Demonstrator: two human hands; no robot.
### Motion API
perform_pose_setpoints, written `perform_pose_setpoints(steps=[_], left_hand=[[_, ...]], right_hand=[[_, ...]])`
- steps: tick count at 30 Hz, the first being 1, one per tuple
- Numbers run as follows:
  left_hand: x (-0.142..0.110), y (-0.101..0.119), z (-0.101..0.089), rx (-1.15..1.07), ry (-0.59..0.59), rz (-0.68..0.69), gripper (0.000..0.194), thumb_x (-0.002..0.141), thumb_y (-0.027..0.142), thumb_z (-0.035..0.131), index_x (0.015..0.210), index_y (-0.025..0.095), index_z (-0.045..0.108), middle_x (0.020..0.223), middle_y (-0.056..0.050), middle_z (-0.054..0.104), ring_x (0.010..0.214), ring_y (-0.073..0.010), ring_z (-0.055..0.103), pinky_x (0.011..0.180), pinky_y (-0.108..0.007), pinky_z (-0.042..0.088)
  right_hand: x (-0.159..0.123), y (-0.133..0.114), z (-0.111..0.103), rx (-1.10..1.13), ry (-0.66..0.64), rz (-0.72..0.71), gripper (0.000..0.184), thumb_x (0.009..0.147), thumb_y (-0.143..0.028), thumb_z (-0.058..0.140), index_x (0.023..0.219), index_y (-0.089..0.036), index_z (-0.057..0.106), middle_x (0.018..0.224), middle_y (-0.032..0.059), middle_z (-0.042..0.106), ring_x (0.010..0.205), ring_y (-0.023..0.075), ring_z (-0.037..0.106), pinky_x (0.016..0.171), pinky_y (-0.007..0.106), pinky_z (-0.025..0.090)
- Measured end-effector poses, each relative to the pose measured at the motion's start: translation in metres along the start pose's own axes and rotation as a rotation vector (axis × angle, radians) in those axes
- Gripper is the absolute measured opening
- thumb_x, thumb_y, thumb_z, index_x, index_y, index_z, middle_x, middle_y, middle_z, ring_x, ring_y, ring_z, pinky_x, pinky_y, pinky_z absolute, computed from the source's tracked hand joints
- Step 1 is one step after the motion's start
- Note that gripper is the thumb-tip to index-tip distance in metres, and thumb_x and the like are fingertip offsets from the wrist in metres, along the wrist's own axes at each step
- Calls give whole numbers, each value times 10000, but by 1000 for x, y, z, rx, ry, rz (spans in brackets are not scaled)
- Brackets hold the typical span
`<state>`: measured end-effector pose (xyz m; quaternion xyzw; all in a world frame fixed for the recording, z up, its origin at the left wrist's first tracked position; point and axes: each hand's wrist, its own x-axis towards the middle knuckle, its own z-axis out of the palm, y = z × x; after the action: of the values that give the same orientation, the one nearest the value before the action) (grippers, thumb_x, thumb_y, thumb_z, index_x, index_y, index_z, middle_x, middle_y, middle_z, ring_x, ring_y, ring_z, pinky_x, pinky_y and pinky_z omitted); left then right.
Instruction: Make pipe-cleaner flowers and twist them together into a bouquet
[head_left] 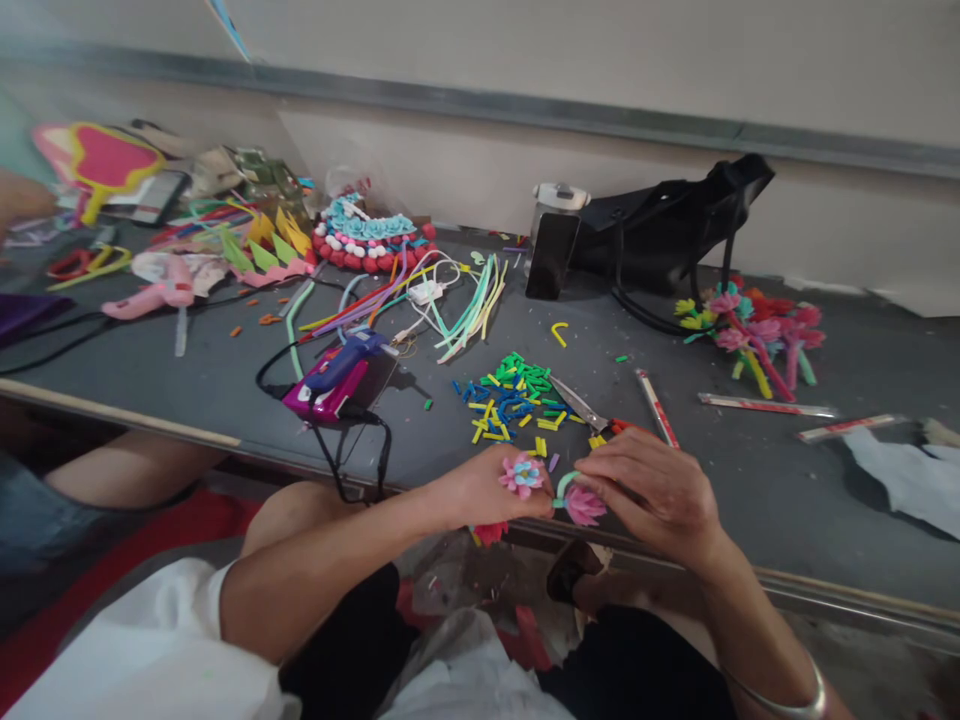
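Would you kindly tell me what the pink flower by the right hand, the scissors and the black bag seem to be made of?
Pink flower: probably fuzzy pipe-cleaner, matte, judging by its soft, blurred petal edges.
Scissors: likely metal blades, given their grey sheen; the orange-red handle looks like plastic.
Black bag: perhaps leather or imitation, with soft folds and slight sheen.

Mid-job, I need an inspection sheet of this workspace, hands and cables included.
Surface: grey table, strewn with scraps.
Job's things: pink-and-blue flower at the left hand; purple-pink flower between both hands.
Clutter: green, blue and yellow cut pieces heaped beside scissors.
Hands: left closed, stems hidden; right hand has fingertips at a pale green strip, grip unclear.
Cables: black cable loops over the front edge near the blue glue gun; white cable among coloured strips.
Surroundings: wall behind; another person's leg at left.
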<state>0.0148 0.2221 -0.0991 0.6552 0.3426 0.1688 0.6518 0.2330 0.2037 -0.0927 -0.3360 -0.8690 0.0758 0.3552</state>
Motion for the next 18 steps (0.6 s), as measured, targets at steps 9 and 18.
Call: perform_pose_setpoints(steps=[9, 18], left_hand=[[1, -1, 1, 31, 52, -9, 117, 684, 183, 597, 576, 152, 562, 550, 65, 460, 575, -86, 384, 575, -221, 327], [1, 2, 5, -172, 306, -32, 43, 668, 183, 637, 643, 151, 650, 683, 12, 645, 680, -118, 561, 665, -225, 426]], right_hand=[[0, -1, 2, -8, 20, -37, 146, 840, -114, 669, 940, -211, 713, 800, 17, 736, 734, 158, 675, 747, 329, 530], [3, -4, -3, -92, 95, -113, 183, 797, -56, 697, 942, -168, 705, 787, 42, 734, 710, 162, 659, 722, 322, 540]])
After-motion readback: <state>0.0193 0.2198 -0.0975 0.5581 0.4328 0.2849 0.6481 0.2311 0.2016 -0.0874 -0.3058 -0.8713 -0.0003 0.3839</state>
